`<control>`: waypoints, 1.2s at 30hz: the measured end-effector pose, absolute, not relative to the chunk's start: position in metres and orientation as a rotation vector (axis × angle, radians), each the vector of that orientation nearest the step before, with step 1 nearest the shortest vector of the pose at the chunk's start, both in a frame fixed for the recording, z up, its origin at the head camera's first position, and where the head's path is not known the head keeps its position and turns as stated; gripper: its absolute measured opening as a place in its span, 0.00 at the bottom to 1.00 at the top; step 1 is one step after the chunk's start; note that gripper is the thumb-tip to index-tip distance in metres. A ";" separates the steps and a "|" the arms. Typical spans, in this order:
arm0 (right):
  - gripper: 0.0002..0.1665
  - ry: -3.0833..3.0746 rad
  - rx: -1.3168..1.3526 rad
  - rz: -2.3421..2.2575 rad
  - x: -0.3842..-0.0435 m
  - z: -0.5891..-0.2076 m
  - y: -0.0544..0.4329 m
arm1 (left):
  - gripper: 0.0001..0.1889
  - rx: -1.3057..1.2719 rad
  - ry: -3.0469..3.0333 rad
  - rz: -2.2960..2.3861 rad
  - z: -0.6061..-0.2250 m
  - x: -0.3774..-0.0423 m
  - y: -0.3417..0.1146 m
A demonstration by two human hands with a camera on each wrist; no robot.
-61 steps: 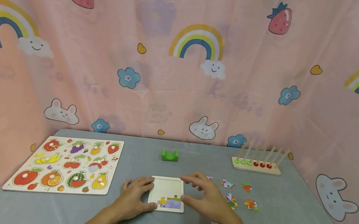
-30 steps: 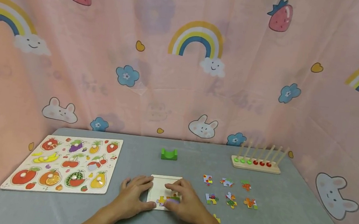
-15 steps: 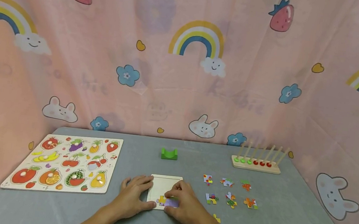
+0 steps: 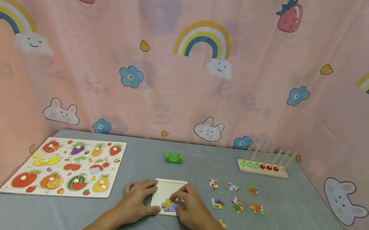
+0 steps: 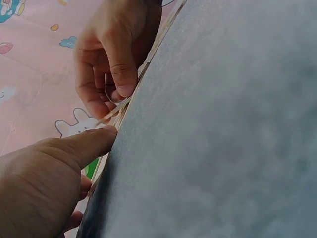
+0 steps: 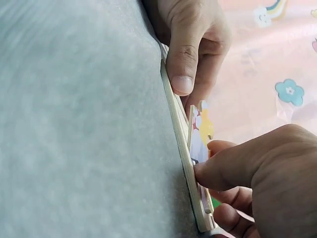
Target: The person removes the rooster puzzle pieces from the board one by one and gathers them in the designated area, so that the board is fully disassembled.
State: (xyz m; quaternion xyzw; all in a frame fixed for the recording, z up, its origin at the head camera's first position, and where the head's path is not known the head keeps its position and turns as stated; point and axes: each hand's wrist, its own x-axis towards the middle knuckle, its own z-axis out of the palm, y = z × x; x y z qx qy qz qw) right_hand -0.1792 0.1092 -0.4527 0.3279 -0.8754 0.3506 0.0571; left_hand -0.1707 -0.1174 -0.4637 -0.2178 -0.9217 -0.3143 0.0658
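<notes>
A small wooden puzzle tray (image 4: 164, 189) lies before me. My left hand (image 4: 137, 203) holds its left side, thumb at the near corner and index finger at the far corner. With thumb and fingers, my right hand (image 4: 193, 211) pinches a jigsaw piece (image 6: 198, 136) painted purple and yellow over the tray's near part. In the right wrist view this piece stands tilted, one end raised above the tray edge (image 6: 179, 144). Whether it is joined to another piece is hidden by the fingers. The left wrist view shows the left thumb (image 5: 94, 144) against the tray.
Several loose jigsaw pieces (image 4: 237, 205) lie right of the tray, one partly behind the right forearm. A fruit knob puzzle board (image 4: 62, 167) lies at left. A green block (image 4: 174, 158) and a pegged bead stand (image 4: 263, 169) are further back. A printed curtain (image 4: 187, 92) surrounds the table.
My right hand has come in from the right over the tray, its fingers closing on the jigsaw piece at the near side. My left hand has stayed at the tray's left side.
</notes>
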 end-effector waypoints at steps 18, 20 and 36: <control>0.14 -2.578 1.135 0.990 -0.183 -0.452 0.109 | 0.35 -0.652 -2.785 -0.951 -0.464 -0.172 -0.120; 0.14 -2.590 1.129 1.006 -0.183 -0.450 0.109 | 0.36 -0.651 -2.784 -0.950 -0.464 -0.172 -0.120; 0.15 -2.575 1.085 1.105 -0.172 -0.418 0.135 | 0.35 -0.645 -2.812 -0.955 -0.464 -0.171 -0.117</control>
